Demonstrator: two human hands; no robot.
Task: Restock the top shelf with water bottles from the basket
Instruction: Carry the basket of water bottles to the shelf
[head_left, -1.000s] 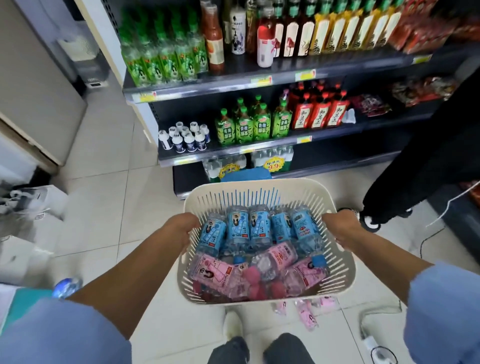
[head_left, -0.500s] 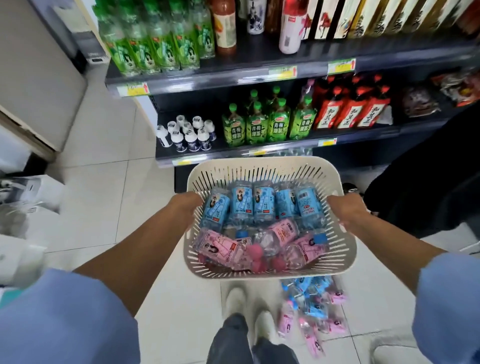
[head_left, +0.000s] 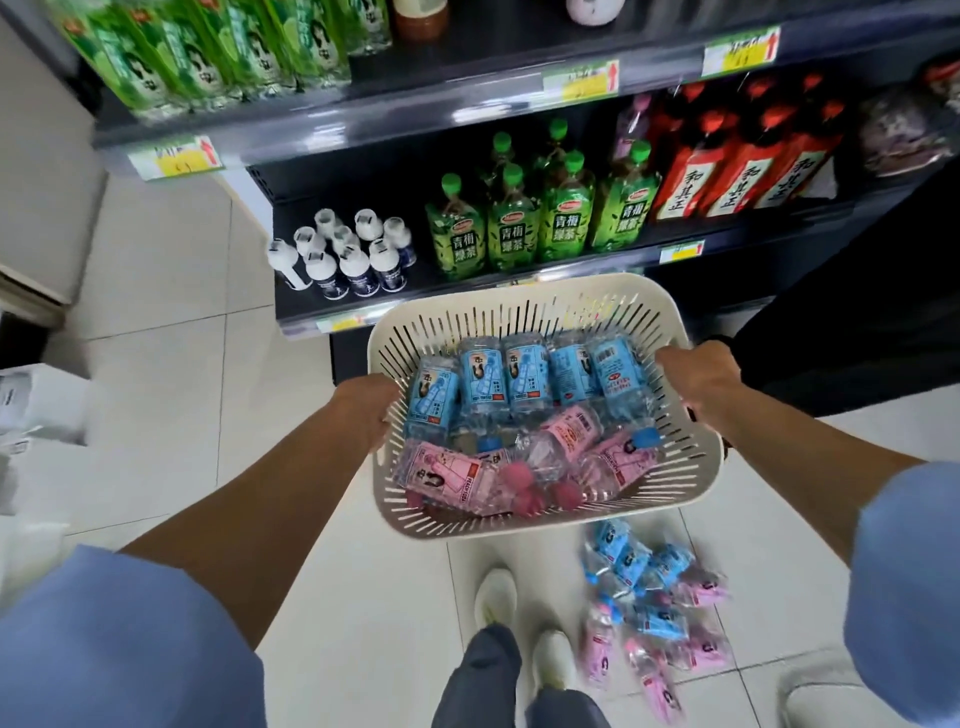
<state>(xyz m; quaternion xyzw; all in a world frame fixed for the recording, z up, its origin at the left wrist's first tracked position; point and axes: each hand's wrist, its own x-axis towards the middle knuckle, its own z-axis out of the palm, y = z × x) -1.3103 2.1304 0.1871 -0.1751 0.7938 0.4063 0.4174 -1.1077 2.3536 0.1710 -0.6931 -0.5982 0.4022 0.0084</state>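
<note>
We hold a cream plastic basket (head_left: 519, 292) with slotted walls and rounded corners. Our left hand (head_left: 363, 410) and right hand (head_left: 696, 379) curl over opposite rims. Inside lie clear, crinkly bottles (head_left: 519, 374) with blue or pink labels. The basket hangs before a dark shelf (head_left: 415, 124), above the glossy tiled floor (head_left: 182, 389).

a dark shelving unit (head_left: 467, 104) filled the far side, with yellow price tags (head_left: 581, 80) on its edges. its shelves held green-labelled bottles (head_left: 511, 228), red-labelled bottles (head_left: 748, 171) and small white bottles (head_left: 343, 260). pale glossy floor tiles (head_left: 171, 322) lay in front of the unit and to its left. a beige panel (head_left: 41, 182) and white boxes (head_left: 36, 405) stood left of the unit.
</note>
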